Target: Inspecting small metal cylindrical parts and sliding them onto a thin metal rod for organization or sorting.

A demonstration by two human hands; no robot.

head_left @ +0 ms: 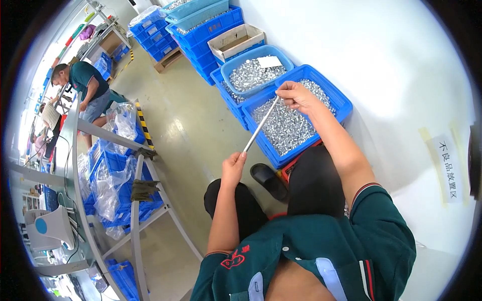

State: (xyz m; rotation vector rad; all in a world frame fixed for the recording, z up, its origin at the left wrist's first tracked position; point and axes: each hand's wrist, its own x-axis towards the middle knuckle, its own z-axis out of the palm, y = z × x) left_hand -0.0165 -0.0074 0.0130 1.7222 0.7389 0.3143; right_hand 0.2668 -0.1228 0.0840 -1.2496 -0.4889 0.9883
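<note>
A thin silvery rod (pixel 261 125) slants between my hands, its upper end by my right hand and its lower end by my left. My left hand (pixel 233 168) is closed around the lower end, in front of my knee. Over the crate, the fingers of my right hand (pixel 297 96) pinch the upper end. Beneath the rod and my right hand stands a blue plastic crate (pixel 346 103) filled with many small shiny metal parts (pixel 288 131). What exactly these parts are is too small to tell.
A light-blue basin (pixel 288 62) of metal parts and a cardboard box (pixel 236 42) stand beyond the crate, near stacked blue crates (pixel 201 50). At left are a metal frame (pixel 135 215), bagged crates (pixel 113 185) and a co-worker (pixel 88 83) bending over. The white wall (pixel 396 75) runs along the right.
</note>
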